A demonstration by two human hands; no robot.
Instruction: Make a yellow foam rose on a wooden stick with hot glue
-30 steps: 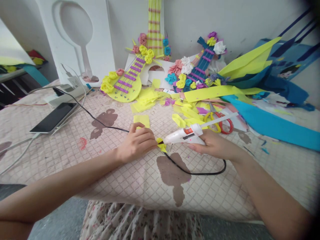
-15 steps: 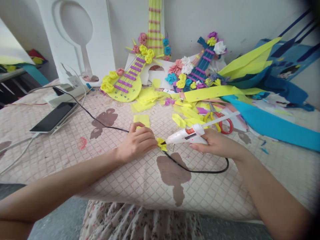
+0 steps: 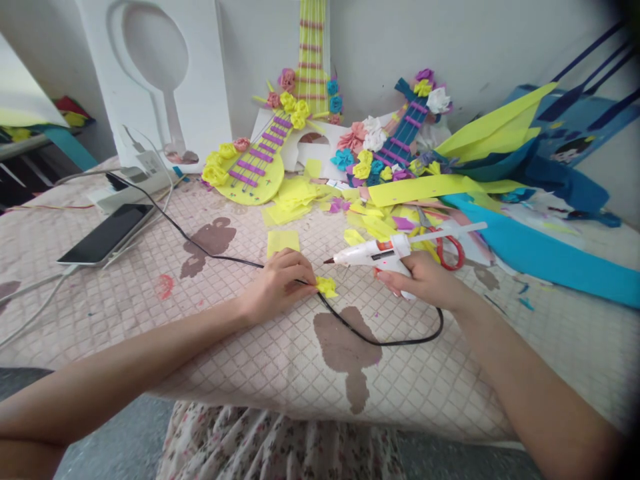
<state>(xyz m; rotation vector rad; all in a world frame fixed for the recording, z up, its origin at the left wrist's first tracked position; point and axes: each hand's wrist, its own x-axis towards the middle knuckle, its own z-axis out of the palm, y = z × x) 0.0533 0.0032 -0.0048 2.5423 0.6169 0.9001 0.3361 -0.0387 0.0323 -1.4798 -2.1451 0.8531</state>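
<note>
My left hand [image 3: 284, 283] is closed, its fingertips pinching a small yellow crepe-paper flower [image 3: 327, 287] just above the cloth. In my right hand [image 3: 423, 279] is a white hot glue gun [image 3: 373, 255], gripped by its handle. Its dark nozzle points left, above the flower and apart from it. A clear glue stick [image 3: 457, 231] juts out of its back. The black power cord [image 3: 373, 341] loops below the gun and runs under my left hand toward the power strip. Just beyond my left fingers lies a square of yellow paper [image 3: 283, 243].
Behind my hands are yellow paper scraps [image 3: 290, 200], red-handled scissors [image 3: 451, 252] and a long blue paper strip [image 3: 560, 257]. A yellow guitar-shaped craft [image 3: 257, 170] and a blue one [image 3: 407, 130] lean at the back. A phone [image 3: 107, 235] and a power strip [image 3: 131, 187] lie left.
The glue gun's nozzle has lifted off the flower and moved up, with my right hand shifting slightly. My left fingers have shifted on the flower, which now sits slightly lower.
</note>
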